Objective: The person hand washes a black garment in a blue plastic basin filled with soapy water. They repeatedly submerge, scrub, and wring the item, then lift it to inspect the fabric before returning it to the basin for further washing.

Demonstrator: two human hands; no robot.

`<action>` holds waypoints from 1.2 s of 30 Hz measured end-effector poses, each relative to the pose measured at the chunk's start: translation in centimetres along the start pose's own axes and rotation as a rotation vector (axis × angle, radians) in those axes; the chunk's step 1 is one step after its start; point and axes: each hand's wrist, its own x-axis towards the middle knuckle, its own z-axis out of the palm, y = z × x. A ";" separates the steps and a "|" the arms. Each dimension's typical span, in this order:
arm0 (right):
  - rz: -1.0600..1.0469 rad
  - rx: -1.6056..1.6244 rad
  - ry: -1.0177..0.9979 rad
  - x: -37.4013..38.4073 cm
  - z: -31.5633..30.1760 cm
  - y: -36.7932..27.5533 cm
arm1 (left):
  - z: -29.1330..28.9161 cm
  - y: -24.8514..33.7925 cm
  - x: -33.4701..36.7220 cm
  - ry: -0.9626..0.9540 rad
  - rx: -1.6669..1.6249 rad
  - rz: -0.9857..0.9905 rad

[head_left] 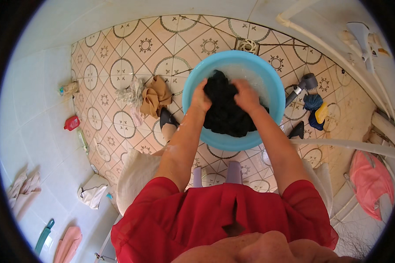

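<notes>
A light blue plastic basin (189,83) stands on the tiled floor in front of me, with whitish, sudsy water (250,72) in it. Bunched up in the basin lies a wet black cloth (228,111); its exact kind of garment cannot be made out. My left hand (200,97) grips the cloth's left side, close to the basin wall. On the opposite side, my right hand (246,96) is closed on the upper right of the cloth, slightly blurred, with its fingertips partly hidden. Both forearms reach over the near rim.
Left of the basin lie a brown cloth (156,97) and a greyish-white cloth (131,94). To the right are a grey shower head (308,82), a blue cloth (313,102) and a yellow piece (321,113). A white bar (346,144) crosses at right. A red container (72,123) sits by the left wall.
</notes>
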 end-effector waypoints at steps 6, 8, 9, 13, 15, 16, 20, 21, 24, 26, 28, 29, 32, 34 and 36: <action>-0.241 0.289 0.219 -2.7 1.1 -5.5 | 2.4 -0.4 -0.8 -0.094 0.027 -0.019; -0.357 0.263 0.171 -6.3 -0.2 -10.4 | 2.8 0.8 -1.5 -0.237 0.079 -0.111; -0.396 0.223 0.134 -7.3 -0.1 -11.7 | 2.8 1.3 -1.9 -0.305 0.112 -0.161; -0.297 0.012 0.212 -4.2 1.4 -9.9 | 1.4 -2.3 -1.4 -0.263 0.047 0.050; -0.268 -0.011 0.316 -2.4 0.6 -9.7 | 1.5 -3.3 -1.9 -0.215 -0.070 0.029; -0.246 -0.073 0.309 -1.4 0.8 -8.9 | 0.9 -3.4 -0.9 -0.219 -0.018 0.022; -0.028 -0.178 0.319 3.6 0.5 -1.9 | 3.5 -1.7 -0.9 0.057 0.136 -0.199; 0.039 -0.141 0.363 5.1 1.8 1.9 | 4.1 -0.5 -1.7 0.109 0.165 -0.207; 0.270 0.397 0.488 4.0 0.2 1.7 | 2.7 0.9 -0.8 0.449 0.105 -0.087; -0.050 -0.157 0.209 1.1 1.4 0.3 | 2.3 0.8 -0.9 0.293 0.147 -0.103; -0.209 -0.181 -0.201 -0.2 -0.9 -1.8 | 1.5 0.7 -0.8 0.169 0.151 -0.093; -0.070 -0.031 -0.030 0.3 -0.9 -1.0 | 0.6 0.3 -0.3 0.115 0.139 -0.085; 0.124 0.283 0.242 1.7 0.5 1.8 | -0.5 -0.9 0.9 0.071 0.121 -0.089; -0.009 0.442 0.014 -0.6 0.2 -3.0 | 0.6 -1.0 0.7 0.030 0.092 -0.086; -0.236 0.389 0.141 -4.2 0.1 -8.4 | 3.1 -0.2 -1.5 -0.056 0.039 -0.063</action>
